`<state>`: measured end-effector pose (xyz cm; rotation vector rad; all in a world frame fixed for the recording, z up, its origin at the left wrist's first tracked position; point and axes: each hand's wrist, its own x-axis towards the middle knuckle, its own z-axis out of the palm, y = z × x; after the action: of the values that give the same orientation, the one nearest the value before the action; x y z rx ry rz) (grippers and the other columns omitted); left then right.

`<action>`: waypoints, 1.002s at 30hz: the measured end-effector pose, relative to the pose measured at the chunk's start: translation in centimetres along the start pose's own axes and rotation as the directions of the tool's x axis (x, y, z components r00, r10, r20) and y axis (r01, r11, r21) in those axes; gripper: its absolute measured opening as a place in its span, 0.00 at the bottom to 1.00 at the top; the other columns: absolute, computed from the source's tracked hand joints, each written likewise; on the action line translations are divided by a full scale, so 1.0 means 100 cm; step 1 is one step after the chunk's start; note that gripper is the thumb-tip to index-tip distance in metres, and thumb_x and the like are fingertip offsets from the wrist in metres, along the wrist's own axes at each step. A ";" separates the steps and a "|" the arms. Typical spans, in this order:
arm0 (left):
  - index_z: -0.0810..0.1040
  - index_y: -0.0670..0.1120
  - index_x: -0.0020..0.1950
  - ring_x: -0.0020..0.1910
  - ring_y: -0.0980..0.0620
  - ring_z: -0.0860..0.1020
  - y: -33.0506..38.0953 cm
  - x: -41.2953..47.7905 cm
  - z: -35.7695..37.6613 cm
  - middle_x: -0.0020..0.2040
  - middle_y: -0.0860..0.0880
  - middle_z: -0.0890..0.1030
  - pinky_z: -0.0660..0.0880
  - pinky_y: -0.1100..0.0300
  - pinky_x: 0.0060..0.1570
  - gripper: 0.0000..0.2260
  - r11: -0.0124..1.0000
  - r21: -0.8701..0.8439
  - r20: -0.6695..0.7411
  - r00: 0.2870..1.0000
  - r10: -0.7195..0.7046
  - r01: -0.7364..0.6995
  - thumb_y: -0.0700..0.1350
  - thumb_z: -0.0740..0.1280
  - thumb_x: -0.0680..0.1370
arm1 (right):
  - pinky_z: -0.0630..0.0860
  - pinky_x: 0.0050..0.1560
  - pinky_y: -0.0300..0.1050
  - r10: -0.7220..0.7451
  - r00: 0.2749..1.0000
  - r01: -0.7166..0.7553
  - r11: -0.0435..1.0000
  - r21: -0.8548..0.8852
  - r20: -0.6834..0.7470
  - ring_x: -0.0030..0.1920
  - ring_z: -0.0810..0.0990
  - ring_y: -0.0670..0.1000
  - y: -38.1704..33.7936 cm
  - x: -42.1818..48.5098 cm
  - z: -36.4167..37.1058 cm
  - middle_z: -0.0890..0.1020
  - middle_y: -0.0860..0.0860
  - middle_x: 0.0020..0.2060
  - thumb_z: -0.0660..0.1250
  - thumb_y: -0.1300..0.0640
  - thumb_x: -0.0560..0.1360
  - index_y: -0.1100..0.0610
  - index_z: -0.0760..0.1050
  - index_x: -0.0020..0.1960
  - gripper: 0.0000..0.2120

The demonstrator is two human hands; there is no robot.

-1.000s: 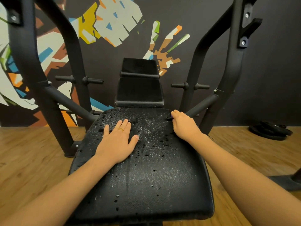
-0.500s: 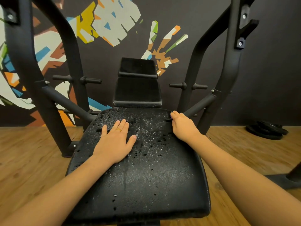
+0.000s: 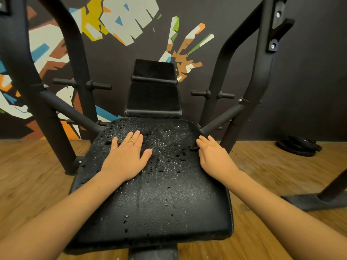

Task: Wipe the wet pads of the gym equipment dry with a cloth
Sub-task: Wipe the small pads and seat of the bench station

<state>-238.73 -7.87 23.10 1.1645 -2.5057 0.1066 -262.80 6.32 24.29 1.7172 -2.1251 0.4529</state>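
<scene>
— What differs from half a second ago?
— Little. The right hand (image 3: pixel 214 158) has slid a bit along the right edge of the seat pad (image 3: pixel 159 199), toward the bottom of the frame. The left hand (image 3: pixel 125 158) stays left of centre on it.
— And the fingers?
— Both hands lie flat, palms down. The left fingers are straight and pressed together, with the thumb spread out to the right. The right fingers are straight and close together.
— Counts?
— Two hands, with one ring (image 3: pixel 132 142) on the left. Three black pads: the wet seat pad at centre frame, beaded with drops; the back pad (image 3: pixel 153 99) above it; and the smaller top pad (image 3: pixel 155 69). Four pegs (image 3: pixel 99 85), two on each side. One pile of weight plates (image 3: pixel 298 147) on the wooden floor (image 3: pixel 28 175) at the right.
</scene>
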 end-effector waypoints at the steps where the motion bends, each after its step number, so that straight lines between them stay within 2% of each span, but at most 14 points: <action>1: 0.50 0.47 0.83 0.82 0.52 0.45 0.000 0.000 0.000 0.84 0.51 0.47 0.42 0.40 0.78 0.33 1.000 0.001 -0.001 1.000 0.000 0.000 0.64 0.46 0.84 | 0.74 0.59 0.53 0.002 1.000 -0.002 1.000 0.000 -0.004 0.62 0.69 0.57 0.001 0.005 0.000 0.74 0.53 0.59 0.56 0.60 0.83 0.61 0.72 0.63 0.11; 5: 0.49 0.47 0.84 0.82 0.52 0.45 0.000 0.000 0.001 0.84 0.51 0.47 0.42 0.41 0.79 0.32 1.000 0.007 0.007 1.000 -0.004 0.004 0.64 0.46 0.84 | 0.71 0.54 0.47 -0.001 0.999 0.000 1.000 -0.006 -0.035 0.60 0.70 0.56 0.000 0.011 0.001 0.74 0.53 0.57 0.56 0.60 0.83 0.61 0.72 0.63 0.11; 6: 0.49 0.48 0.84 0.82 0.53 0.45 0.000 0.000 0.001 0.84 0.52 0.47 0.42 0.41 0.79 0.32 1.000 0.004 0.006 1.000 -0.005 0.005 0.64 0.46 0.84 | 0.70 0.55 0.46 -0.009 0.999 0.008 1.000 -0.024 -0.033 0.59 0.70 0.55 -0.001 0.006 0.001 0.74 0.53 0.58 0.57 0.60 0.83 0.61 0.72 0.65 0.13; 9: 0.48 0.48 0.84 0.82 0.53 0.44 0.000 0.000 -0.001 0.83 0.52 0.47 0.42 0.41 0.79 0.32 1.000 -0.007 -0.002 1.000 -0.006 0.006 0.63 0.46 0.84 | 0.70 0.66 0.51 -0.025 1.000 0.025 0.996 -0.087 0.000 0.63 0.71 0.58 -0.004 -0.013 0.003 0.75 0.55 0.63 0.58 0.60 0.83 0.63 0.71 0.69 0.17; 11: 0.48 0.48 0.84 0.82 0.53 0.44 -0.001 0.000 0.000 0.84 0.52 0.47 0.42 0.41 0.79 0.32 1.000 0.000 0.001 1.000 0.003 -0.003 0.64 0.46 0.84 | 0.71 0.68 0.52 -0.013 1.000 0.014 0.997 -0.072 0.012 0.64 0.71 0.58 -0.003 -0.019 0.003 0.75 0.55 0.62 0.58 0.60 0.83 0.63 0.71 0.69 0.16; 18: 0.49 0.48 0.84 0.82 0.52 0.45 0.000 0.000 0.001 0.84 0.51 0.47 0.42 0.41 0.79 0.32 1.000 -0.002 -0.004 1.000 -0.002 0.002 0.63 0.46 0.84 | 0.74 0.54 0.55 0.010 1.000 -0.010 1.000 -0.002 0.020 0.57 0.69 0.56 -0.003 0.006 -0.006 0.73 0.52 0.54 0.56 0.60 0.83 0.60 0.71 0.57 0.07; 23: 0.50 0.47 0.84 0.82 0.51 0.45 -0.002 0.000 0.002 0.84 0.51 0.48 0.42 0.40 0.79 0.32 1.000 -0.010 -0.014 1.000 -0.002 0.002 0.63 0.46 0.84 | 0.75 0.57 0.54 -0.010 0.999 0.010 1.000 0.003 0.033 0.56 0.69 0.54 -0.006 -0.014 -0.011 0.73 0.52 0.55 0.56 0.60 0.83 0.59 0.72 0.59 0.08; 25: 0.50 0.47 0.83 0.82 0.51 0.46 -0.001 0.001 0.002 0.84 0.50 0.48 0.42 0.40 0.78 0.32 1.000 -0.007 -0.010 1.000 0.004 -0.004 0.63 0.46 0.84 | 0.72 0.66 0.52 -0.028 0.998 0.029 0.999 -0.014 0.064 0.62 0.69 0.56 -0.006 -0.038 -0.014 0.73 0.53 0.61 0.56 0.60 0.84 0.60 0.71 0.65 0.12; 27: 0.51 0.47 0.83 0.82 0.50 0.46 -0.002 0.001 0.003 0.84 0.50 0.49 0.43 0.40 0.78 0.32 1.000 -0.007 -0.019 1.000 0.009 -0.009 0.63 0.46 0.84 | 0.61 0.75 0.47 -0.013 0.997 0.014 1.000 -0.009 0.075 0.75 0.62 0.58 -0.009 -0.067 -0.015 0.68 0.53 0.74 0.56 0.58 0.85 0.60 0.65 0.76 0.20; 29: 0.51 0.46 0.83 0.82 0.50 0.47 -0.002 0.001 0.003 0.84 0.50 0.49 0.43 0.40 0.78 0.32 1.000 -0.004 -0.020 1.000 0.010 -0.010 0.63 0.46 0.84 | 0.51 0.76 0.42 -0.001 0.998 0.000 1.000 0.015 0.055 0.80 0.55 0.57 -0.011 -0.089 -0.014 0.62 0.51 0.79 0.55 0.56 0.85 0.58 0.60 0.80 0.24; 30: 0.51 0.46 0.83 0.82 0.50 0.47 -0.002 0.000 0.003 0.84 0.50 0.49 0.43 0.39 0.78 0.32 1.000 -0.001 -0.018 1.000 0.010 -0.010 0.63 0.46 0.84 | 0.49 0.74 0.41 0.000 0.999 -0.001 1.000 0.022 0.043 0.81 0.55 0.58 -0.010 -0.095 -0.011 0.62 0.51 0.79 0.56 0.57 0.85 0.58 0.60 0.80 0.24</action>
<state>-238.71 -8.08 22.86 1.1459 -2.4960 0.1177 -259.93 14.76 20.81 1.7537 -2.1585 0.4443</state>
